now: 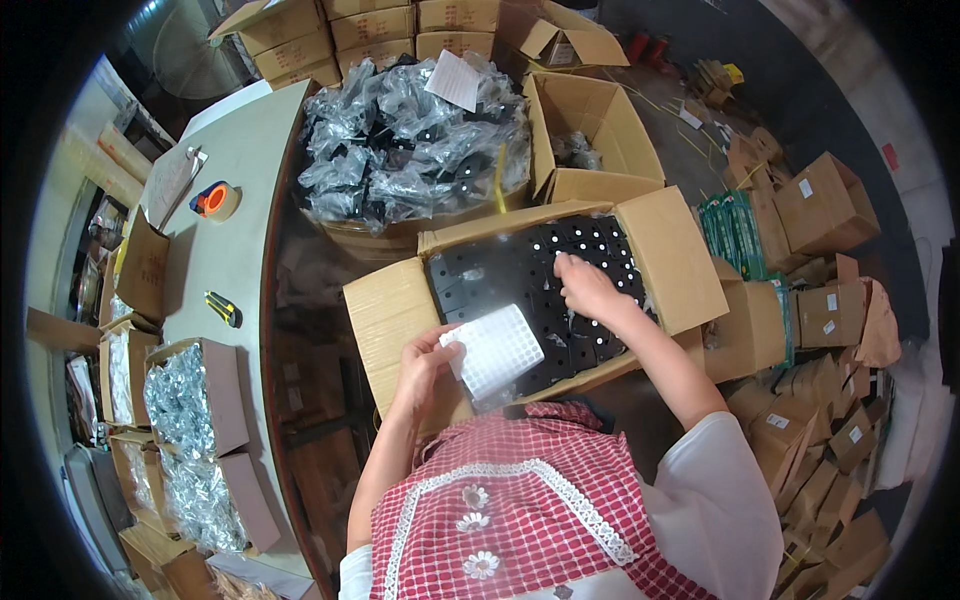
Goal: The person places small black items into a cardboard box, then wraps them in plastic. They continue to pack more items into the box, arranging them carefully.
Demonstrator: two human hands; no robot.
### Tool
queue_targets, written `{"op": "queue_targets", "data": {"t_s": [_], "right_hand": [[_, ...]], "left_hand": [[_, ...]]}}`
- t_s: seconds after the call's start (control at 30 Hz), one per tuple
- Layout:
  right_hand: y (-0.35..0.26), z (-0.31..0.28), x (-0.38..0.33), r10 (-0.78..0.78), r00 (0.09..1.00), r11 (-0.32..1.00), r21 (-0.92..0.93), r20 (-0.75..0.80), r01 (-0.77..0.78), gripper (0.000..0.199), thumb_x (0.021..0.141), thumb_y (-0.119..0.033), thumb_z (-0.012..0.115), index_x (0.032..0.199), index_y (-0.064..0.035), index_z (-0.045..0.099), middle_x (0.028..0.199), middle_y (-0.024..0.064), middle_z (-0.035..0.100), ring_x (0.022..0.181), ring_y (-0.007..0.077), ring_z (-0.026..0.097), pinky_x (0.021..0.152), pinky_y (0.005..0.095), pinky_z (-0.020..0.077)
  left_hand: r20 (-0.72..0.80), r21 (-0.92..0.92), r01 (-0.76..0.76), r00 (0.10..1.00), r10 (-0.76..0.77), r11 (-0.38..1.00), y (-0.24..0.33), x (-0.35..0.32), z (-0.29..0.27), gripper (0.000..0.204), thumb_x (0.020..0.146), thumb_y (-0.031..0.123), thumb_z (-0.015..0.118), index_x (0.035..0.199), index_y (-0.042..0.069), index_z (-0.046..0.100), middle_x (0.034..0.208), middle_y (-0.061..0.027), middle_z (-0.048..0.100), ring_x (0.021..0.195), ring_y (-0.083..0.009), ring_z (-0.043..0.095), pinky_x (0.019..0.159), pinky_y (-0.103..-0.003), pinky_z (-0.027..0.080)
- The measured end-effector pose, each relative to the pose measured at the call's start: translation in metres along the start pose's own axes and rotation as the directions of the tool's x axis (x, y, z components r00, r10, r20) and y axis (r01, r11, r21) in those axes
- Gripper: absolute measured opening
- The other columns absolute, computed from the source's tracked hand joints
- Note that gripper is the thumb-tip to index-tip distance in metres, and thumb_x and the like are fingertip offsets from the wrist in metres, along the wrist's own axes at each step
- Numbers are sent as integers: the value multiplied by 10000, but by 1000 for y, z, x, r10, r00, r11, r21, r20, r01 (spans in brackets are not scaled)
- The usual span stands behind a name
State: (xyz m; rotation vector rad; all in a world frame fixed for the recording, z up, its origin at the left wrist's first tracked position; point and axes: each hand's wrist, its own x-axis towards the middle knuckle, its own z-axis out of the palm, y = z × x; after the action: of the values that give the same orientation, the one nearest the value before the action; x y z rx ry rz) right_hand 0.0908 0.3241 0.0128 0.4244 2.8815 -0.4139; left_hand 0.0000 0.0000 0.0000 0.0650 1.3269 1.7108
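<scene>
My left hand (428, 358) is closed on the edge of a white sheet of small round stickers (500, 352), tilted over the near left of an open cardboard box (660, 265). Rows of flat black parts (490, 268) with small holes fill that box. Many parts on the right side carry a white round dot; those on the left show plain black. My right hand (590, 288) is over the middle of the rows, its fingers curled and pressed together at the tips, close to a black part. What the fingertips hold is too small to make out.
Beyond the box stands a heap of plastic-wrapped black parts (415, 140) with a paper on top. An open carton (600, 125) is beside it. On the left table (245, 190) lie an orange tape roll (215, 201), a yellow cutter (223, 309) and boxes of bagged parts (185, 400). Cartons (825, 205) crowd the right.
</scene>
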Motion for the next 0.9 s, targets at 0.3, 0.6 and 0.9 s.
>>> {"op": "queue_targets", "data": {"t_s": [0.3,0.6,0.9], "right_hand": [[0,-31,-15,7,980,941,332,-198,61,231,810,-75,731,976,-15,581,951,163,636,917,353,662,783,453,529],[18,13,-38,-222,919,973,-20,-325,228,82,804,-35,645,869,-66,684,927,120,631,940,321,634,842,429,489],[16,13,-67,-311,834,950,-170,-456,261,251,741,-35,662,972,-77,750,1032,59,657,1076,247,595,945,361,459]], "left_hand": [[56,233,-98,995,87,968,10,-24,43,407,949,-1,587,1354,-24,548,1063,-87,701,943,-151,659,835,-286,519],[12,154,-26,1000,24,988,-8,-31,41,412,921,31,617,1325,-41,587,1156,-138,681,1056,-200,635,926,-312,487],[2,61,-5,1000,5,998,-3,-40,53,400,928,28,613,1321,-43,581,1175,-143,671,1071,-215,627,937,-330,486]]}}
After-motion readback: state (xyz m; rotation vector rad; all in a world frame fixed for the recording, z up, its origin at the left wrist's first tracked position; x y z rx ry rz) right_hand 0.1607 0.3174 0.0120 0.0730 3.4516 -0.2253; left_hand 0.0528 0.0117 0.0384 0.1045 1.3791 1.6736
